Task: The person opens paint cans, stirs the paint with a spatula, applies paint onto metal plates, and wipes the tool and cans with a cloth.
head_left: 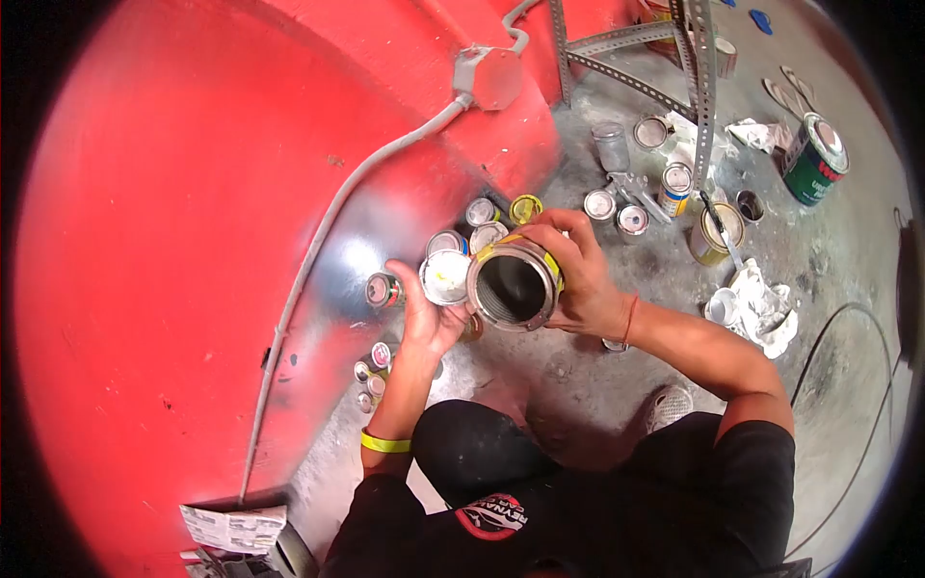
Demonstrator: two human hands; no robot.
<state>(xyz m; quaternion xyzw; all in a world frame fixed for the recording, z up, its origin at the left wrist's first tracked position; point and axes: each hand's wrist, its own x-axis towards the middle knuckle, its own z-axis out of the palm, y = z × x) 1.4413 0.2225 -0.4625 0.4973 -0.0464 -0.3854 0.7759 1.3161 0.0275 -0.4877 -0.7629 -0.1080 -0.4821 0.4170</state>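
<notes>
My right hand (586, 275) is wrapped round an open can (515, 286) with a dark inside, its mouth tilted toward the camera. My left hand (429, 323) holds a white-faced round cup or lid (447, 277) with small yellow marks, right beside the can's left rim. Its thumb is raised along the left edge of the white piece, and its other fingers are mostly hidden under it. Just beyond my hands stand small cans, among them a yellow-rimmed one (526, 209) and a grey-topped one (482, 212).
A red wall (193, 241) with a conduit (332, 217) rises at the left. On the floor at the right are a green can (817, 160), an open can with a brush (718, 233) and white crumpled cloth (767, 310). A perforated metal frame (705, 96) stands at the top.
</notes>
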